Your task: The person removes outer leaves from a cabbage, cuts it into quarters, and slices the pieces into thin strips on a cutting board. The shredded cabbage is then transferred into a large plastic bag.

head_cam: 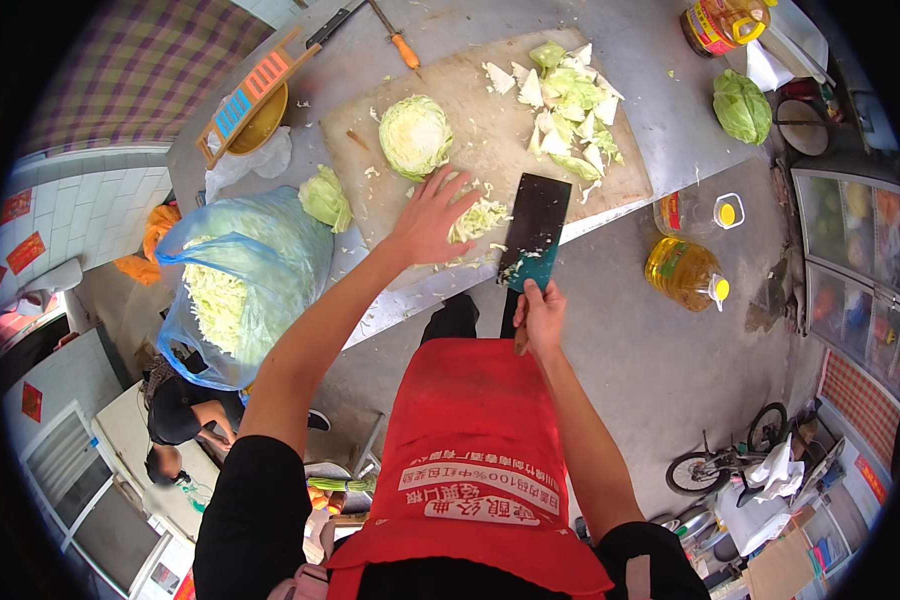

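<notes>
My right hand (541,315) grips the wooden handle of a cleaver (534,229), whose broad blade extends past the near edge of the cutting board (495,127). Cabbage bits cling to the blade. My left hand (436,217) is spread, palm down, over shredded cabbage (480,219) on the board; what lies under the palm is hidden. Just beyond its fingertips sits a cut cabbage head (416,137). Torn cabbage leaves and pieces (574,105) are heaped at the board's far right. A cabbage chunk (325,199) rests at the board's left edge.
A blue plastic bag (285,232) of shredded cabbage stands left. Beyond are a yellow bowl (261,124), a knife (334,28) and an orange-handled tool (403,51). A whole cabbage (742,107) lies right. Oil jugs (686,271) stand on the floor. Another person (187,412) sits lower left.
</notes>
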The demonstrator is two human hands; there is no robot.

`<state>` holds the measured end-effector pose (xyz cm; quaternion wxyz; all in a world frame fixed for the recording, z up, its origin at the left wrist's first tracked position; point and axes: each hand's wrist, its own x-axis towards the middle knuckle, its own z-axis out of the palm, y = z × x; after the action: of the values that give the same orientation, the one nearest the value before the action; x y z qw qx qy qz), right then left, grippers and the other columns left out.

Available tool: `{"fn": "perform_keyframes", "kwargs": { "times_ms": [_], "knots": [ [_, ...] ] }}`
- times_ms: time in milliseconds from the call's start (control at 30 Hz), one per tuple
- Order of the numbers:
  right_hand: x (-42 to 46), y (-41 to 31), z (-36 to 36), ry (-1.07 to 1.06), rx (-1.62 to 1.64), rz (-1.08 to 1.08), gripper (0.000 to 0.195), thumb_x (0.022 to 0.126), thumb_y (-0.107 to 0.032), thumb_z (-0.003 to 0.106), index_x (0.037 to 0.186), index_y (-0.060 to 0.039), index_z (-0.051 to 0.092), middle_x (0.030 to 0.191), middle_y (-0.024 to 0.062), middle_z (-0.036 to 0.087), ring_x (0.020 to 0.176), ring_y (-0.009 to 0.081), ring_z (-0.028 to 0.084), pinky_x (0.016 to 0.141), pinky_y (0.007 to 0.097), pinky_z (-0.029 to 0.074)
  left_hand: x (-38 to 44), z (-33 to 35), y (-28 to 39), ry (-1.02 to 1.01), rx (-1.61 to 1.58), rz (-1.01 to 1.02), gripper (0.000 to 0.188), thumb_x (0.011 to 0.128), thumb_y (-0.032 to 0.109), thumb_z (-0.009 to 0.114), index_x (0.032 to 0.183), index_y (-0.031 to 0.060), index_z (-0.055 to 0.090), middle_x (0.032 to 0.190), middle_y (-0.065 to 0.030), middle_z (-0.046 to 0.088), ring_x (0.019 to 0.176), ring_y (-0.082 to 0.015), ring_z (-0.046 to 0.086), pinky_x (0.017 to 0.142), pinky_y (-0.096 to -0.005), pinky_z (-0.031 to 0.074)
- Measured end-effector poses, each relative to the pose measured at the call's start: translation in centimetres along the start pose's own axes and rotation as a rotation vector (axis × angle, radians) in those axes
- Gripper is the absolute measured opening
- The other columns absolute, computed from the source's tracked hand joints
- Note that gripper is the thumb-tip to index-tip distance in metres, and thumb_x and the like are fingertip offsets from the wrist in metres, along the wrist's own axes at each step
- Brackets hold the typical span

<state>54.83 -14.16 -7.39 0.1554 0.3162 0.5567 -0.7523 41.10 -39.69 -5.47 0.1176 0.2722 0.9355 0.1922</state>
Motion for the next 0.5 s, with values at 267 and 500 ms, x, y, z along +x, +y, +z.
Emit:
{"fn": "perform_keyframes", "kwargs": {
  "times_ms": [267, 500],
  "knots": [
    [-2.7, 5.9, 11.8, -0.092, -0.015, 0.018, 0.015, 0.109, -0.014, 0.056, 0.096, -0.0067, 0.054, 0.064, 0.0002, 0.052, 0.044, 0.0094, 0.048, 0.039, 0.028, 0.04, -2.5, 2.6, 1.8, 0.434, -0.283, -0.171, 0.088, 0.077, 0.032, 0.087, 0.153, 0.007, 0.05, 0.163, -0.0215, 0.039, 0.147, -0.0481, 0.038, 0.122, -0.0564, 0.034],
    [-5.3, 0.3, 12.2, -0.225, -0.176, 0.057, 0.014, 0.109, -0.011, 0.054, 0.097, -0.0058, 0.053, 0.065, -0.0003, 0.049, 0.043, 0.0094, 0.045, 0.039, 0.0279, 0.039, -4.2, 0.3, 3.4, 0.726, -0.466, -0.216, 0.076, 0.078, 0.017, 0.083, 0.147, 0.0011, 0.055, 0.159, -0.0241, 0.046, 0.147, -0.0462, 0.044, 0.121, -0.0513, 0.037]
  ]
}}
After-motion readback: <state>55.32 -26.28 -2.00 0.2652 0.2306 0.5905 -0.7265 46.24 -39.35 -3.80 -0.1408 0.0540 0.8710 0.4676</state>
